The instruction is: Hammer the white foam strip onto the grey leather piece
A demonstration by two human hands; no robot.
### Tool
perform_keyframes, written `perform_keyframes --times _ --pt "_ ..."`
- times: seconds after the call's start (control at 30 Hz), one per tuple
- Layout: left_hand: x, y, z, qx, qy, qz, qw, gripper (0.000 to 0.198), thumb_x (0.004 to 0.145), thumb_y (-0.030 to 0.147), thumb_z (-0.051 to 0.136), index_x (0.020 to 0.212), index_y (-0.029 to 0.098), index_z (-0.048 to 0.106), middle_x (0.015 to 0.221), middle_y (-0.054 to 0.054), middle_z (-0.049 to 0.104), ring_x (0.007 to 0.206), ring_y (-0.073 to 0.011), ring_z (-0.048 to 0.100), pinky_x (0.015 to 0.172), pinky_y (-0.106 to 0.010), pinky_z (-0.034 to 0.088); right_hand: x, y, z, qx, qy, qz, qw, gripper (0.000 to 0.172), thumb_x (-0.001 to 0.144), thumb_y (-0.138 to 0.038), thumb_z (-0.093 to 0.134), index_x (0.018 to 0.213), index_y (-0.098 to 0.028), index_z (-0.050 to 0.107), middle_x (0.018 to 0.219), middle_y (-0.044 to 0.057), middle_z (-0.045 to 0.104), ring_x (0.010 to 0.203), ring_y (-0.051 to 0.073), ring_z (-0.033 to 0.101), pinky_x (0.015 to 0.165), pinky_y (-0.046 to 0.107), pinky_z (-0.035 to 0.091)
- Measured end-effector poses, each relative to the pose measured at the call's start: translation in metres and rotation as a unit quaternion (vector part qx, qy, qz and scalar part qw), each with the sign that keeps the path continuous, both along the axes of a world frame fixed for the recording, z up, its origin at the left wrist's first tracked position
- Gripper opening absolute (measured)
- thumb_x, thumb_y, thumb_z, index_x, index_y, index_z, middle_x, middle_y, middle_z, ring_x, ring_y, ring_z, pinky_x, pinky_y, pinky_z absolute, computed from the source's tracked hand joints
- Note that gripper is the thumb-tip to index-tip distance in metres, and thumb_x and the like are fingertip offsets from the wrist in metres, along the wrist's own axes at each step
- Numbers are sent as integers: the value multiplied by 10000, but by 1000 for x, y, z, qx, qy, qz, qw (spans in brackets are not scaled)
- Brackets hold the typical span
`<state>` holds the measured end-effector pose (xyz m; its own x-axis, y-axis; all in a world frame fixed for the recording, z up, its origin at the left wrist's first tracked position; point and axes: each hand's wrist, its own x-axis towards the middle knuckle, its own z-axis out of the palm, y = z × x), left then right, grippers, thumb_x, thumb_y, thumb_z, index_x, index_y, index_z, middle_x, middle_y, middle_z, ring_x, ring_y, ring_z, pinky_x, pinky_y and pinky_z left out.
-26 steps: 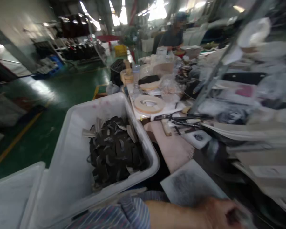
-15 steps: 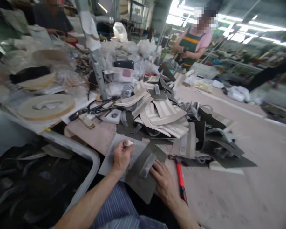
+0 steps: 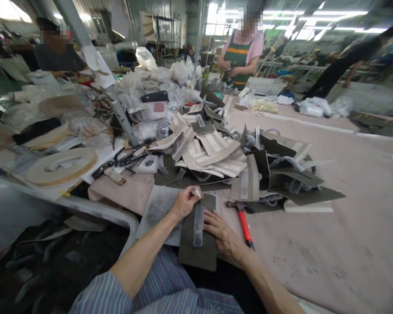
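A dark olive cut piece point(image 3: 196, 253) with a grey strip down its middle lies at the table's near edge, partly on a grey smudged board point(image 3: 157, 207). My left hand point(image 3: 185, 201) is closed round a small pale stub, pressed at the strip's far end. My right hand point(image 3: 223, 235) lies flat with fingers spread on the piece's right side, holding it down. Just right of it rests a hammer with a red handle point(image 3: 245, 224).
A heap of olive and cream cut pieces point(image 3: 236, 165) covers the table beyond my hands. Scissors and tools point(image 3: 131, 157) and a tape roll point(image 3: 60, 165) lie at left. A white bin point(image 3: 94, 211) of dark pieces stands at my left. Two people work at the far side.
The view swung right from the bin to the table, then steadied. The olive piece turned straight, and my left hand moved to the strip's far end.
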<state>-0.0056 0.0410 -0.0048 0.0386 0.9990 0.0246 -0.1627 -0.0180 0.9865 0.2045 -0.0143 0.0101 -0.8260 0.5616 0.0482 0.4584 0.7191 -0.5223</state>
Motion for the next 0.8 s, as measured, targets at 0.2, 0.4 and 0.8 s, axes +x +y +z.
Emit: perform_keyframes --times 0.2,0.4,0.8 --pt "0 1 -3 1 12 -1 1000 251 795 295 724 974 149 625 866 -53 735 806 -172 694 790 -288 531 14 -16 2 54 49 -109 991 534 875 -102 393 1385 -210 505 1463 107 480 1438 238 315 1173 519 269" --pt "-1 2 -5 5 36 -9 999 188 814 274 695 943 154 630 864 -48 734 808 -165 685 796 -283 524 64 -46 -26 148 -26 -450 880 342 924 -257 439 1209 -116 564 1167 177 594 1053 301 565 904 450 476" --pt "18 3 -6 30 189 57 980 112 774 200 658 884 181 640 767 -7 685 718 -165 656 660 -237 492 50 -37 17 -492 197 -553 642 113 826 -286 531 795 -218 446 628 -48 437 468 102 409 464 234 388"
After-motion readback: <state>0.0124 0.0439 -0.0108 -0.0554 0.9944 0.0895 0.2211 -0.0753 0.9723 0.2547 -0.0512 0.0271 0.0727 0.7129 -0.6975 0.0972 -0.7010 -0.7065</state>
